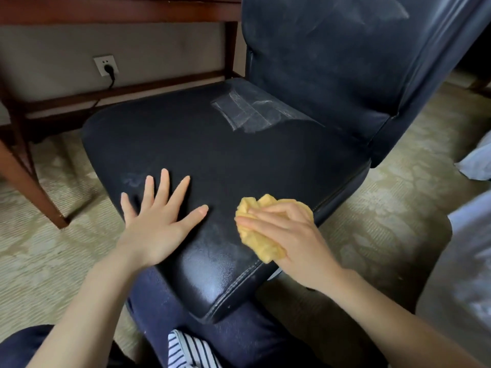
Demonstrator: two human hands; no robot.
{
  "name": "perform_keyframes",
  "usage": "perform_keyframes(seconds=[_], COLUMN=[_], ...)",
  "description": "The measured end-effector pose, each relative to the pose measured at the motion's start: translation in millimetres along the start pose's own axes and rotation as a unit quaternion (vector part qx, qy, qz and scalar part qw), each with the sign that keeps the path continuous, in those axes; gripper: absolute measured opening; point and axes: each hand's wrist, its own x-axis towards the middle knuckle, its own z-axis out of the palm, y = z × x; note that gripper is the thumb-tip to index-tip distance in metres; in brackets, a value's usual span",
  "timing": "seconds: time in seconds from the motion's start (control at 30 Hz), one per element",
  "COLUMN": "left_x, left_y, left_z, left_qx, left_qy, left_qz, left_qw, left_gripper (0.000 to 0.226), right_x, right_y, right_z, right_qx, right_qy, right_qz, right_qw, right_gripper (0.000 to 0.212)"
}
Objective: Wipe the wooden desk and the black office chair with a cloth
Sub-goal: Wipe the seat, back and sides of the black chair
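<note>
Head view: we see the black office chair (225,155) filling the centre and upper right of the frame. Its backrest (332,62) rises at the upper right, and the seat runs from there toward the lower centre, so the chair faces the lower left. The seat's near corner sits over the person's dark-trousered legs (239,335) at the bottom centre.

A pale patterned carpet (385,197) lies under the chair on both sides.

The wooden desk (127,11) occupies the upper left. We see only its underside rail, crossbar and legs, with one leg slanting down at the left edge.

The left hand (156,227) lies flat on the seat, left of centre. Its fingers are straight, spread and pointing toward the top of the frame, and it holds nothing.

The right hand (289,235) is at the seat's right-hand edge, lower right of centre. Its fingers are curled over the cloth (259,245), and the thumb presses across the cloth's left side.

The cloth is yellow and crumpled and is in contact with the seat. Its long axis runs roughly from top to bottom of the frame, tilting right at the lower end.

A clear tape patch (249,112) is stuck on the seat near the backrest.

A wall socket (105,65) with a dark plug shows in the upper left, under the desk.
</note>
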Motion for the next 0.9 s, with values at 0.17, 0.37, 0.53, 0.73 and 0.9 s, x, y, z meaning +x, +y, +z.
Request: perform_keyframes(seconds=[0.17, 0.37, 0.53, 0.73, 0.9], left_x=[-2.8, -9.3, -18.0, -28.1, -40.5], left_y=[3.9, 14.0, 30.3, 50.2, 63.4], left_z=[11.4, 12.9, 18.0, 22.9, 25.4], left_qx=[0.032, 0.083, 0.117, 0.193, 0.179], left_qy=[0.055, 0.067, 0.074, 0.089, 0.077], left_qz=[0.002, -0.008, -0.007, 0.031, 0.059], left_qw=[0.998, 0.994, 0.990, 0.977, 0.979], left_gripper=[0.070, 0.063, 0.071, 0.092, 0.102], right_x=[-3.0, 20.5, 55.3, 91.0, 99.2], right_y=[41.6, 110.5, 163.1, 190.4, 185.2], right_z=[-9.8, -26.4, -32.8, -28.8, -36.1], right_qx=[0.011, -0.030, -0.114, -0.178, -0.129], right_qy=[0.028, 0.033, -0.002, -0.030, -0.075], right_qz=[0.121, 0.247, 0.339, 0.424, 0.405], right_qw=[0.992, 0.968, 0.934, 0.888, 0.902], right_gripper=[0.054, 0.042, 0.030, 0.025, 0.053])
